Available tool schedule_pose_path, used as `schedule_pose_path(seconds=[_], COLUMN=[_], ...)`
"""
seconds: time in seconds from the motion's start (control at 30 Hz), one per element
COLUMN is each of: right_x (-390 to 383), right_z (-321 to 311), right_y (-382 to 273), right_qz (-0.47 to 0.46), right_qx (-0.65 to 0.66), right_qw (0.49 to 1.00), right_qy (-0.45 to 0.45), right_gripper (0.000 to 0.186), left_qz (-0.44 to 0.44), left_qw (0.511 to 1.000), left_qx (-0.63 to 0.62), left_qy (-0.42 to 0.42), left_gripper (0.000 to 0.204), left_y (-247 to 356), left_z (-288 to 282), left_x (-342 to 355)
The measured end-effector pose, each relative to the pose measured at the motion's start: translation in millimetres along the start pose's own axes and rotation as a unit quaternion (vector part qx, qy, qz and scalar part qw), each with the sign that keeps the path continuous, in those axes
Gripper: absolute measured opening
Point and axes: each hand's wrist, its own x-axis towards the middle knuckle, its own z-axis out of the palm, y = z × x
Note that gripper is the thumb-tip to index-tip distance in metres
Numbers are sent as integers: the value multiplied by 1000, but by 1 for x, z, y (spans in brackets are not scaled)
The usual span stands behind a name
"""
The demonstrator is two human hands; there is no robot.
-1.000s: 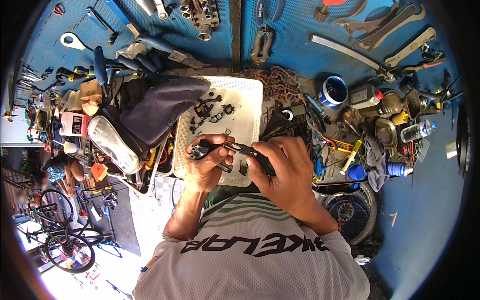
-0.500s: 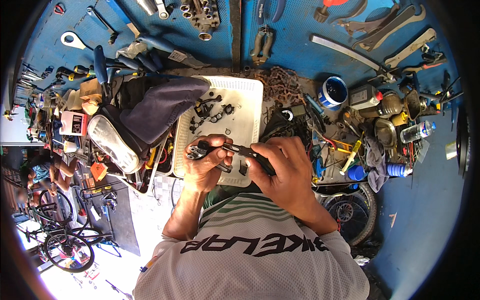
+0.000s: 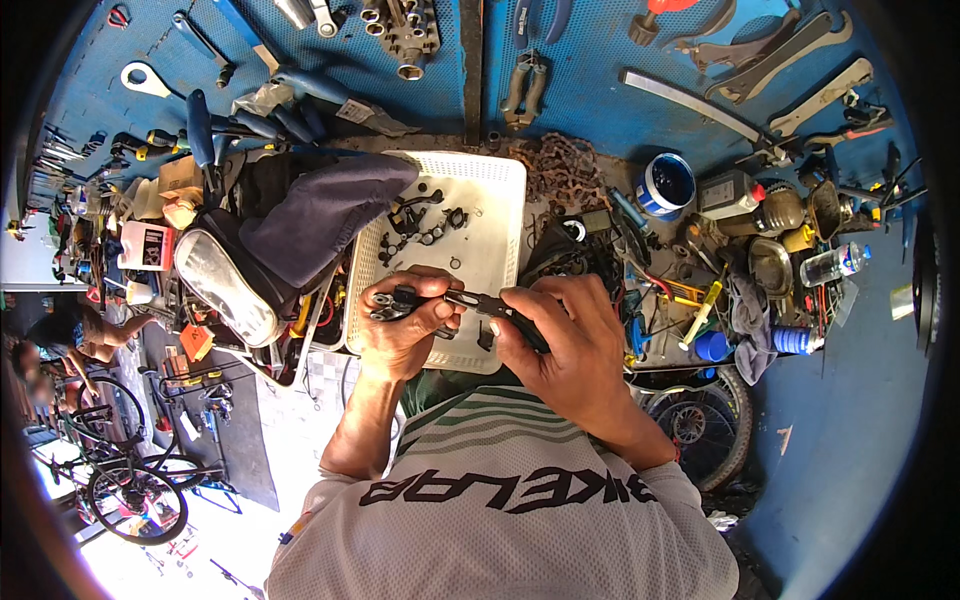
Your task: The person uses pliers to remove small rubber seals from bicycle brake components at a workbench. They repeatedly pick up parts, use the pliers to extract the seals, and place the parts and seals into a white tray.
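Note:
Over the near end of a white plastic basket (image 3: 517, 200), my left hand (image 3: 392, 345) is closed round a small black-and-silver bike part (image 3: 397, 302); the fingers cover much of it, so its exact kind does not show. My right hand (image 3: 572, 350) grips dark long-nose pliers (image 3: 488, 305), thumb and fingers wrapped on the handles. The plier tips reach the left thumb and fingertips; whatever sits between the jaws is too small to make out. Several small black parts (image 3: 425, 215) and a little ring (image 3: 455, 263) lie in the basket.
Left of the basket are a dark cloth (image 3: 320, 215) and a clear-topped case (image 3: 225, 290). Chains (image 3: 565, 170), a blue tub (image 3: 667, 185) and bottles (image 3: 730, 193) crowd the right side. Tools hang on the blue pegboard (image 3: 590, 80). Another person (image 3: 85, 335) is at far left near bicycles.
My left hand and the bike part have shifted and turned very slightly; the pliers stay at the left fingertips. The person at far left has changed posture.

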Motion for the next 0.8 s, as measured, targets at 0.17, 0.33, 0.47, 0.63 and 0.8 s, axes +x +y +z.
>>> schedule_pose_path(seconds=[0.17, 0.33, 0.47, 0.63, 0.8], right_x=[1, 4, 6, 9, 11], right_z=[0, 3, 1, 1, 0], right_y=[4, 7, 8, 9, 10], right_qz=[-14, -30, -31, -29, -25], right_qx=[4, 4, 9, 11, 18], right_qw=[1000, 1000, 999, 999, 999], right_qy=[-5, -4, -20, -33, -39], right_gripper=[32, 31, 31, 30, 29], left_qz=[9, 8, 5, -1, 2], left_qw=[998, 996, 995, 994, 994], left_qx=[32, 60, 79, 92, 97], left_qy=[-51, -66, -67, -56, -56], left_gripper=[26, 25, 24, 22, 21], left_y=[9, 18, 22, 24, 22], left_z=[-7, -9, -8, -7, -8], left_x=[7, 12, 15, 16, 17])
